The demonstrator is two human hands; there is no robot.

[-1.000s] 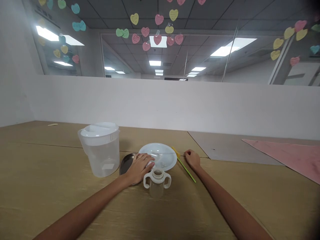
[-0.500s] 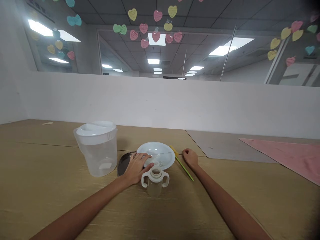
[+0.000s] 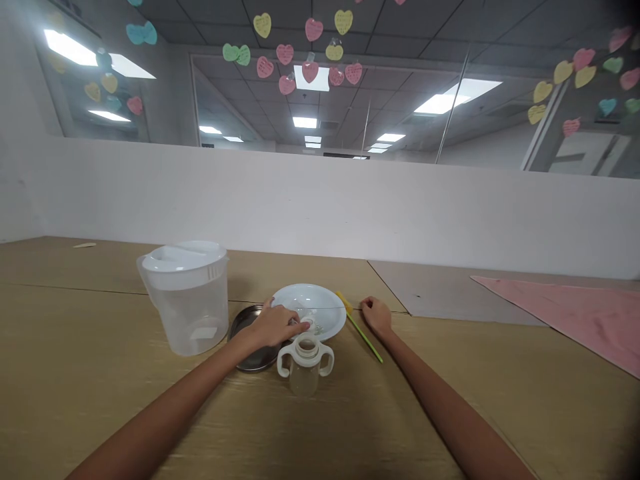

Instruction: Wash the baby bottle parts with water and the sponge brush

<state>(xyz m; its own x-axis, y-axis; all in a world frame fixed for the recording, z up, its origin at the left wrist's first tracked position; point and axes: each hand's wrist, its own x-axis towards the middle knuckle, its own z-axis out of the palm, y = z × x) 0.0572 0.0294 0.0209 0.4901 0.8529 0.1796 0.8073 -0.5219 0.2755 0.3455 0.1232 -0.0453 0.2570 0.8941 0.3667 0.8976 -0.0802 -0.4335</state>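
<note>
My left hand (image 3: 277,325) reaches over the near left rim of a white bowl (image 3: 334,313). Its fingers are bent down into the bowl, thumb and fingers close together, beside a small clear piece (image 3: 310,322); what they grip is partly hidden. Just in front stands a baby bottle (image 3: 304,377), upright, without a cap, with a white two-handled collar. Under my left wrist lies a dark round metal plate (image 3: 257,360). My right hand (image 3: 377,315) rests on the table, loosely curled with nothing in it, near a brush (image 3: 364,335) with a yellow head and green stem.
A translucent lidded pitcher (image 3: 187,307) stands on the left. A pink cloth (image 3: 565,310) lies over a grey mat (image 3: 440,297) at right. A thin flat piece (image 3: 85,245) lies at the far left. A white wall (image 3: 310,207) closes off the table's back.
My left hand's fingers have gone from spread over the bowl's rim to bent down inside it, uncovering more of the metal plate. The view has shifted slightly; my right hand stays put.
</note>
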